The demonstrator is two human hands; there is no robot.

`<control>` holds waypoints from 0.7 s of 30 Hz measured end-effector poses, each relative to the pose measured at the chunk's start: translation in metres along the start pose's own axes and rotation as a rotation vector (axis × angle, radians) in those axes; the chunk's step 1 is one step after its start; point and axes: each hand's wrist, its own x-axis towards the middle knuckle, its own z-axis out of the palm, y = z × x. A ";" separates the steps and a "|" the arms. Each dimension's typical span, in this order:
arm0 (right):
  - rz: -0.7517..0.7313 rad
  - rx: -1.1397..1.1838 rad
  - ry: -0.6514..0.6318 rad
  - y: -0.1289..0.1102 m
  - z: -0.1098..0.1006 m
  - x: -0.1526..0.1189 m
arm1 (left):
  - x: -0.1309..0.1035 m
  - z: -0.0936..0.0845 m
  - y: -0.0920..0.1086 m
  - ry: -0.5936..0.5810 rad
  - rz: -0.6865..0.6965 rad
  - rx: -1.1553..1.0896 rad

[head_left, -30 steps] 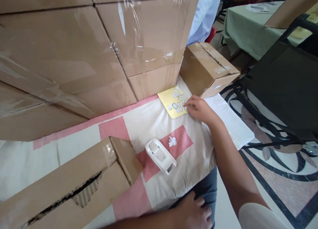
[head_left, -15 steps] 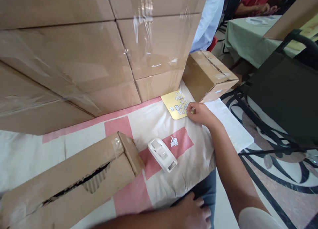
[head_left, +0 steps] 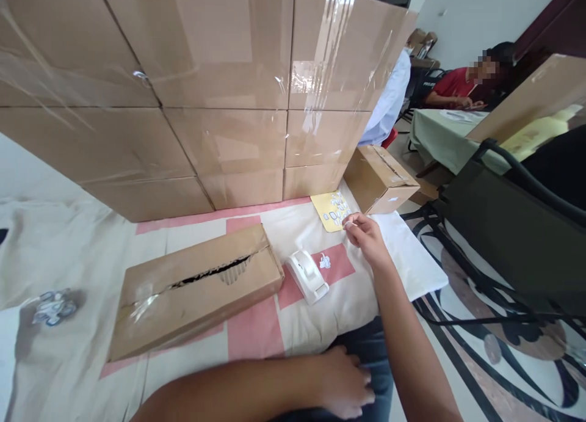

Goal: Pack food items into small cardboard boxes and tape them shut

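My right hand point(head_left: 364, 236) is closed in a pinch just beside the yellow card point(head_left: 323, 214). A small whitish piece, too small to name surely, shows at its fingertips. Many little white outlined cut-outs cover the card, which lies flat by the box wall. My left hand point(head_left: 345, 382) rests on my thigh with its fingers loosely apart, holding nothing. Between the hands lies a white tape dispenser point(head_left: 307, 277) on the bedspread, with a small cluster of white scraps point(head_left: 325, 261) to its right.
A wall of taped cardboard boxes point(head_left: 220, 61) stands behind. One long carton point(head_left: 196, 287) lies at left, another box point(head_left: 382, 174) beyond the card. White sheet point(head_left: 412, 257) sits at the bed's right edge, crumpled plastic point(head_left: 54, 307) at far left. Right: dark chair point(head_left: 513, 220), seated person point(head_left: 458, 92).
The view has tilted up and swung left. My right hand has lifted slightly off the yellow card's edge, still pinching. My left hand stays on my thigh.
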 end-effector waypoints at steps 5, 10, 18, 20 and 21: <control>0.037 0.247 -0.265 -0.033 0.065 -0.011 | -0.026 0.015 0.009 -0.094 -0.378 0.010; 0.052 0.271 -0.741 -0.050 0.096 0.024 | -0.083 0.033 0.024 -0.210 -0.528 -0.052; 0.056 0.340 -0.958 -0.012 0.117 0.046 | -0.124 0.075 0.034 0.124 -0.722 -0.208; 0.049 0.376 -0.985 -0.008 0.121 0.044 | -0.125 0.079 0.036 0.232 -0.732 -0.155; 0.060 0.390 -0.983 -0.007 0.121 0.044 | -0.126 0.078 0.038 0.290 -0.741 -0.133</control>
